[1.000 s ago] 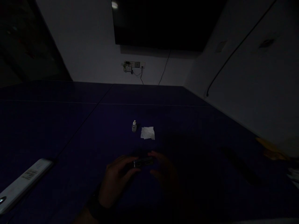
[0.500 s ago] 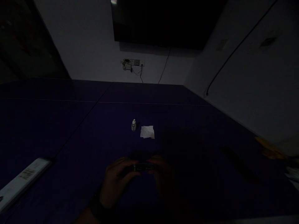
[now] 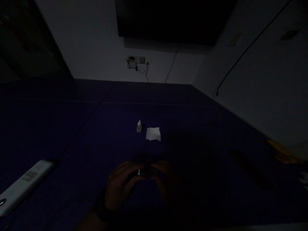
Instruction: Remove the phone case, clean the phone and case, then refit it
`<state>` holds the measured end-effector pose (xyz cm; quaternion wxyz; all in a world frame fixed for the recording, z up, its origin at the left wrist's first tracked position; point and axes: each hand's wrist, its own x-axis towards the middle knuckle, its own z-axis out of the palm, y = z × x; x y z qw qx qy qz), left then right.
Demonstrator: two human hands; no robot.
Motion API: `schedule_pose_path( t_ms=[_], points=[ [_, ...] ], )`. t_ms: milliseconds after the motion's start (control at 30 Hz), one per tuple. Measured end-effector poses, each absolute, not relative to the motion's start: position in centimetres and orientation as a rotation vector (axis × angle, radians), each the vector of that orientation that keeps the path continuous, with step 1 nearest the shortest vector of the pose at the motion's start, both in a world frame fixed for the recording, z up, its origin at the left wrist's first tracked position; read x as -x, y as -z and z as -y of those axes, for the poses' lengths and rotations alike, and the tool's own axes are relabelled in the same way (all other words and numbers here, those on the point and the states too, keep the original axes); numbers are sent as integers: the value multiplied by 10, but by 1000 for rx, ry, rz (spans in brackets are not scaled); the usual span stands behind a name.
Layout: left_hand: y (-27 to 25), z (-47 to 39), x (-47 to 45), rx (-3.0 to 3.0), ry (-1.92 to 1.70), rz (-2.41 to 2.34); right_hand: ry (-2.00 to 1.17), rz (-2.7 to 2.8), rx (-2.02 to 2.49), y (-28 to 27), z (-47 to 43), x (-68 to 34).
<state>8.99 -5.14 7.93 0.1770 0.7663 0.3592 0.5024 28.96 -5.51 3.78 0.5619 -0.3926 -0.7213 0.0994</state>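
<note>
In dim light, my left hand [image 3: 121, 183] pinches the left end of a small dark object with a shiny edge [image 3: 148, 172]. My right hand [image 3: 164, 179], deep in shadow, grips its right end between thumb and fingers. The object is narrow and level, seen edge-on; its kind is too dark to make out. Beyond the hands stands a small clear bottle with a white cap [image 3: 139, 127], upright. Just right of the bottle lies a folded white tissue [image 3: 153, 134]. A dark watch or band [image 3: 102, 207] circles my left wrist.
A long white device or case [image 3: 26, 184] lies at the left on the dark blue table [image 3: 91, 138]. A dark elongated thing [image 3: 251, 168] and something yellow [image 3: 282, 152] are at the right. Against the far wall are sockets with cables [image 3: 139, 61] below a large black screen [image 3: 173, 19].
The view has shifted slightly, so the table items appear a little higher and further right. Both hands keep hold of the dark object, and a brighter glint shows at its left end.
</note>
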Motion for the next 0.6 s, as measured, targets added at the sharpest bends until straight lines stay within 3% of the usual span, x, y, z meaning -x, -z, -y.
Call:
schedule_pose_path(
  t_ms=[600],
  points=[
    [-86, 52, -86, -2440, -1373, -963, -120, 1816, 908, -31, 54, -293]
  ],
)
